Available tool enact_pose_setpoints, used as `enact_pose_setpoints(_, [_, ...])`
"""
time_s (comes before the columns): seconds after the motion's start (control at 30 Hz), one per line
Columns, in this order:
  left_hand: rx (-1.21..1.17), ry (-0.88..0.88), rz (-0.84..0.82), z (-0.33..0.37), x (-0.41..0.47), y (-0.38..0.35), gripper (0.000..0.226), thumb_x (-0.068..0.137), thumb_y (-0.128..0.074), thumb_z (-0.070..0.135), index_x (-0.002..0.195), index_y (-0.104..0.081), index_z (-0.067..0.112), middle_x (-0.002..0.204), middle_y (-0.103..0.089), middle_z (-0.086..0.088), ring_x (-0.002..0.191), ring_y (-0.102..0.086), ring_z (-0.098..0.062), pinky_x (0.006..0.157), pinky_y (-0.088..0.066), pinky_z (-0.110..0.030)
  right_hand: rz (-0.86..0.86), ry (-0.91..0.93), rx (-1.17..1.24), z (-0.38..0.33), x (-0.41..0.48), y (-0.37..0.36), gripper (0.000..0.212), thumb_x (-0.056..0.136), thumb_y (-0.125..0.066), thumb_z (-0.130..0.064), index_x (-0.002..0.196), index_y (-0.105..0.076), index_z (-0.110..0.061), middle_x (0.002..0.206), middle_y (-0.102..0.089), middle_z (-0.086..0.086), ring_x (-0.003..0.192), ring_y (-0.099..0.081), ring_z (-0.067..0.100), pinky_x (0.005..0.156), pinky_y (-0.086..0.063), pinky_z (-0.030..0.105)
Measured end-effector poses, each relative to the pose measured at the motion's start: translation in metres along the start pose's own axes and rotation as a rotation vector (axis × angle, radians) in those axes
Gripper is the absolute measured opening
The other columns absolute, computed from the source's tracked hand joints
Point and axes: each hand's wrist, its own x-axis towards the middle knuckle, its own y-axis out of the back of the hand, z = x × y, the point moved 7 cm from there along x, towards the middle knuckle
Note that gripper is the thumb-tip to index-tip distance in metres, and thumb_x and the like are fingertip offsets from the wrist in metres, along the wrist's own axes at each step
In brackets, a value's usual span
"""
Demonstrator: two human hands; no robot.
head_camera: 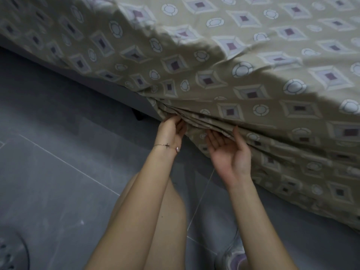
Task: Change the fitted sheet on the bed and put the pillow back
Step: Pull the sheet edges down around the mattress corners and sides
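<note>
Covering the top and both visible sides of the bed, the fitted sheet (253, 55) is a beige fabric printed with pale diamonds and rings

Location of the sheet: it lies across the upper surface and hangs over the corner nearest the camera. At the lower edge of that corner it is gathered into a bundle of pleats. To the left of the corner, a strip of grey bed base (109, 88) shows below the sheet edge, with a dark bed leg (139, 114) beneath it

Left hand (171, 131):
- Placed at the left end of the pleats
- Fingers (176, 119) curled close together, gripping the gathered folds
- How the thumb lies cannot be told
- A thin bracelet (165, 146) circles the wrist

Right hand (229, 151):
- Placed just beside the left hand, below the pleats, palm turned upward
- Fingers (214, 136) straight and slightly spread, their tips touching the underside of the lowest fold
- Thumb raised against the hanging fabric
- Nothing is pinched or enclosed

Surroundings: the bed stands on a grey tiled floor (58, 152) with pale grout lines. A bare knee (169, 221) shows between the forearms. A lilac patterned slipper (231, 258) sits at the bottom edge of the view. A dark round object (11, 250) lies at the lower left, too blurred to identify
</note>
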Motion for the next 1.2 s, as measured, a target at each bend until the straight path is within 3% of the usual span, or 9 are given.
enact_pose_setpoints(0.1, [-0.082, 0.088, 0.014, -0.003, 0.004, 0.002, 0.024, 0.098, -0.035, -0.004, 0.089, -0.056, 0.003, 0.094, -0.059, -0.01, 0.098, -0.057, -0.025, 0.101, -0.042, -0.034, -0.046, 0.019, -0.011, 0.004, 0.004, 0.004, 0.079, 0.033, -0.098, -0.02, 0.104, -0.066, -0.007, 0.111, -0.063, 0.014, 0.126, -0.053, 0.028, 0.111, -0.037, 0.038])
enact_pose_setpoints(0.2, [-0.119, 0.093, 0.026, -0.002, 0.004, 0.003, 0.028, 0.098, -0.033, -0.005, 0.112, -0.057, -0.006, 0.11, -0.058, -0.014, 0.111, -0.054, -0.029, 0.105, -0.041, -0.036, -0.095, 0.068, -0.099, 0.003, 0.007, 0.006, 0.062, 0.038, -0.097, -0.019, 0.095, -0.074, -0.009, 0.11, -0.067, 0.013, 0.112, -0.061, 0.025, 0.109, -0.04, 0.037])
enact_pose_setpoints(0.33, [-0.182, 0.069, -0.01, 0.0, 0.005, -0.002, 0.026, 0.096, -0.033, -0.006, 0.091, -0.057, -0.002, 0.096, -0.061, -0.013, 0.089, -0.06, -0.025, 0.107, -0.042, -0.038, -0.13, 0.071, -0.065, 0.005, 0.013, 0.005, 0.064, 0.046, -0.095, -0.021, 0.103, -0.068, -0.008, 0.114, -0.063, 0.013, 0.119, -0.056, 0.027, 0.115, -0.034, 0.04])
enact_pose_setpoints(0.6, [-0.324, 0.046, -0.2, -0.003, 0.0, -0.014, 0.034, 0.091, -0.025, -0.007, 0.086, -0.057, 0.005, 0.093, -0.059, -0.011, 0.093, -0.059, -0.025, 0.102, -0.042, -0.036, -0.195, 0.068, -0.064, 0.01, 0.023, 0.01, 0.065, 0.054, -0.092, -0.022, 0.112, -0.068, -0.006, 0.122, -0.062, 0.015, 0.123, -0.055, 0.027, 0.115, -0.034, 0.041])
enact_pose_setpoints(0.7, [-0.338, 0.059, -0.215, -0.004, 0.007, -0.022, 0.035, 0.089, -0.024, -0.007, 0.088, -0.057, 0.004, 0.092, -0.06, -0.01, 0.093, -0.057, -0.026, 0.106, -0.041, -0.038, -0.252, 0.035, -0.096, 0.012, 0.028, 0.001, 0.062, 0.06, -0.089, -0.021, 0.117, -0.068, -0.006, 0.127, -0.06, 0.016, 0.127, -0.053, 0.028, 0.112, -0.037, 0.04])
enact_pose_setpoints(0.83, [-0.355, 0.098, -0.187, -0.008, 0.017, -0.032, 0.035, 0.09, -0.023, -0.006, 0.085, -0.056, 0.006, 0.084, -0.057, -0.008, 0.083, -0.054, -0.022, 0.087, -0.045, -0.029, -0.246, 0.015, 0.017, 0.012, 0.039, -0.01, 0.082, 0.058, -0.087, -0.012, 0.132, -0.053, -0.004, 0.137, -0.053, 0.015, 0.135, -0.045, 0.03, 0.115, -0.033, 0.039])
enact_pose_setpoints(1.03, [-0.435, 0.105, -0.298, -0.004, 0.01, -0.049, 0.039, 0.087, -0.025, -0.002, 0.103, -0.061, 0.003, 0.102, -0.064, -0.013, 0.097, -0.058, -0.027, 0.098, -0.042, -0.036, -0.223, 0.004, 0.05, 0.013, 0.044, -0.014, 0.08, 0.052, -0.089, -0.008, 0.126, -0.058, -0.006, 0.129, -0.059, 0.013, 0.13, -0.05, 0.029, 0.11, -0.04, 0.037])
enact_pose_setpoints(1.13, [-0.268, 0.03, -0.281, 0.001, 0.0, -0.036, 0.034, 0.093, -0.027, -0.001, 0.101, -0.059, 0.005, 0.098, -0.061, -0.009, 0.095, -0.058, -0.022, 0.094, -0.045, -0.029, -0.208, -0.026, 0.06, 0.012, 0.043, -0.016, 0.084, 0.048, -0.091, -0.008, 0.125, -0.059, -0.006, 0.128, -0.061, 0.015, 0.127, -0.053, 0.029, 0.111, -0.038, 0.037])
enact_pose_setpoints(1.2, [-0.062, -0.056, -0.125, 0.004, 0.0, -0.01, 0.028, 0.098, -0.031, 0.001, 0.108, -0.056, 0.006, 0.098, -0.062, -0.008, 0.099, -0.06, -0.023, 0.09, -0.05, -0.028, -0.204, -0.027, 0.053, 0.012, 0.043, -0.015, 0.065, 0.053, -0.088, -0.005, 0.114, -0.068, -0.006, 0.121, -0.065, 0.014, 0.121, -0.057, 0.028, 0.112, -0.038, 0.037])
